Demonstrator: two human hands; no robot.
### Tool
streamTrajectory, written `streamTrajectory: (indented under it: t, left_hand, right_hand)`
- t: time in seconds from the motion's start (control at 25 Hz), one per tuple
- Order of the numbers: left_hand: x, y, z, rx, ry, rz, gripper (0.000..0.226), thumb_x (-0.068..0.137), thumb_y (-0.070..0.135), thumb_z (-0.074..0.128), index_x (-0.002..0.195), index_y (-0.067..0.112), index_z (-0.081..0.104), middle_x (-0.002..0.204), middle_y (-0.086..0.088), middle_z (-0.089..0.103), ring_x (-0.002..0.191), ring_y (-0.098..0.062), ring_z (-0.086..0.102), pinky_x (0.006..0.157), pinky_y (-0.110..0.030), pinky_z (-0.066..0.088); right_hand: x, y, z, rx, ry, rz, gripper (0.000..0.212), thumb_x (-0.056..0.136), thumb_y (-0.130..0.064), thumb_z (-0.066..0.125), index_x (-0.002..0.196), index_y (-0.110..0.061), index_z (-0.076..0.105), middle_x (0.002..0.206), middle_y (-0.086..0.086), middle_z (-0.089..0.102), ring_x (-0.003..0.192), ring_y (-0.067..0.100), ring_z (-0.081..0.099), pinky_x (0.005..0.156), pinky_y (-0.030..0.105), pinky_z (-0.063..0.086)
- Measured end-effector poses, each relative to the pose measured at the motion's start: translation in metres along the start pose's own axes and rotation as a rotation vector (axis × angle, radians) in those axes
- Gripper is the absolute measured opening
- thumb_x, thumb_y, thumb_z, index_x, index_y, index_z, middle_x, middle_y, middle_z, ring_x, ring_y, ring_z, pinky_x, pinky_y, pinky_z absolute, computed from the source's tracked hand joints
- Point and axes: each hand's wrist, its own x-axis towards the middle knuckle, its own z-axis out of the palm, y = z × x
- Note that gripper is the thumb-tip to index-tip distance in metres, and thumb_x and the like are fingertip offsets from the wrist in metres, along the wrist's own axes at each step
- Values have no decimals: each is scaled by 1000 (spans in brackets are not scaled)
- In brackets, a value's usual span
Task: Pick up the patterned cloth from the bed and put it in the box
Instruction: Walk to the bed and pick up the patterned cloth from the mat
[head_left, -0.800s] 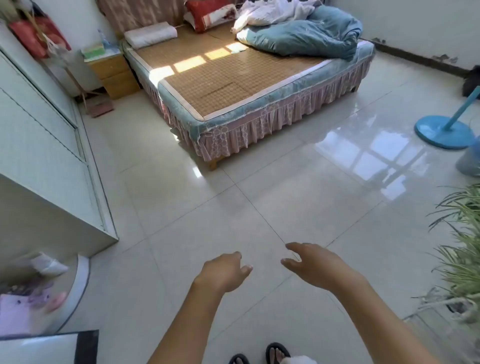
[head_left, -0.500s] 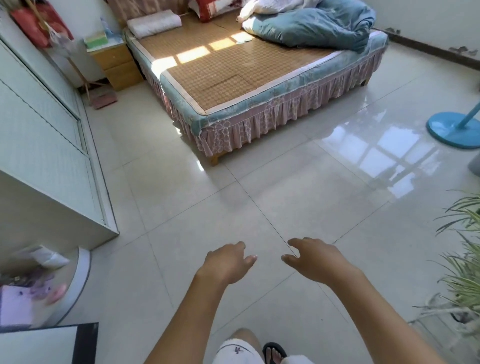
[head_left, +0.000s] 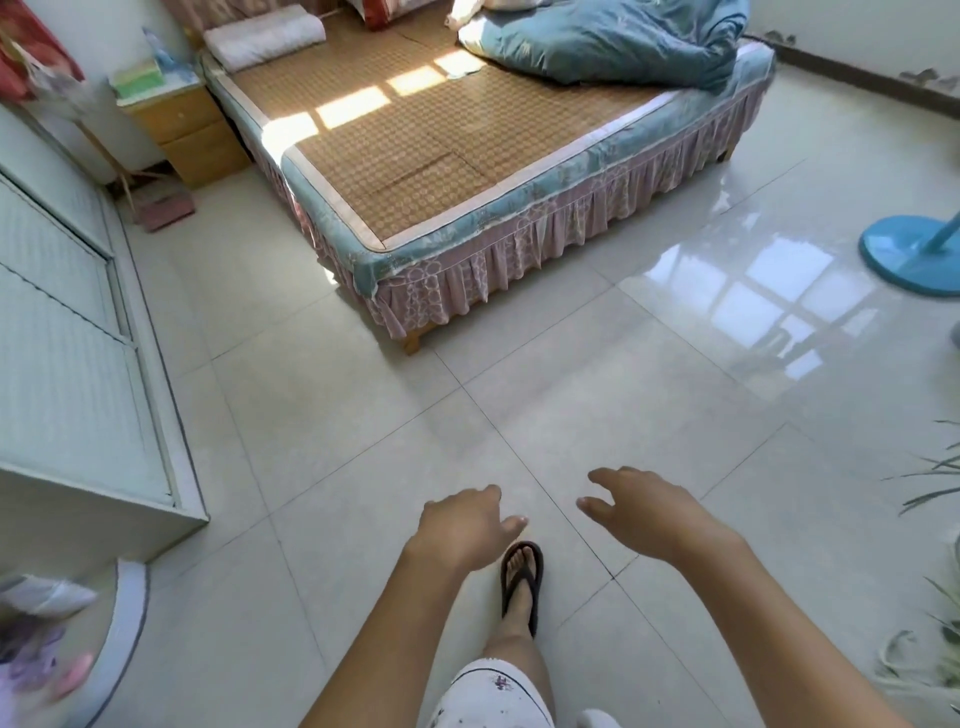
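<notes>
I am holding my left hand (head_left: 462, 527) and right hand (head_left: 641, 506) out low in the frame, both loosely spread and holding nothing. The patterned cloth I cannot pick out for sure; only a rumpled blue-grey quilt (head_left: 613, 39) is lying at the upper right on the mat-covered bed (head_left: 415, 156). It looks soft and light, so I would be bunching a fold. The glossy tiled floor (head_left: 519, 374) is lying open between us; no box is showing.

We find no readable text, labels, brands or numbers anywhere — small dark marks on white shorts (head_left: 493, 696) too blurred to read; green box (head_left: 136, 79) on nightstand (head_left: 189, 132) — print illegible.
</notes>
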Motion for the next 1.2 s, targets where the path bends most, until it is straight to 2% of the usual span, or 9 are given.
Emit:
streamTrajectory:
  t: [0.2,0.52,0.76,0.96,1.2]
  left_hand:
    - [94,7,-90,53,59,65,47,96,46,30,123,11,46,123,-11,57,111,-29,54,90,-40,38]
    - [225,51,-212,74,64,92,45,96,45,30,122,12,46,122,-10,59,109,-29,55,88,-40,39]
    - [352,124,-287,10,36,40,47,95,47,31,124,12,46,126,-11,57,113,-29,53,88,-39,40]
    - [444,197,-366,-77,46,-17,47,96,46,32,125,12,46,129,-12,54,115,-31,52,93,-42,41]
    - [531,242,-451,-116,82,-47,47,96,46,32,123,12,47,130,-12,55,117,-31,52,95,-41,42]
  right_hand:
    - [98,-5,-75,-15,-6,13,50,94,-48,36,138,-23,37,138,4,47,124,25,43,98,41,41]
    - [226,23,-190,37,17,27,46,94,-48,36,131,-21,44,131,5,52,120,25,47,95,40,43]
    - [347,89,-296,-14,46,-47,46,94,-46,36,132,-20,44,134,6,50,122,26,44,96,40,41]
    - [441,151,-403,-99,55,-89,46,95,-45,36,132,-20,44,133,7,51,121,27,45,97,41,41]
    - [536,176,-492,-110,13,-156,46,95,-45,37,134,-23,42,134,6,52,121,27,47,96,39,42]
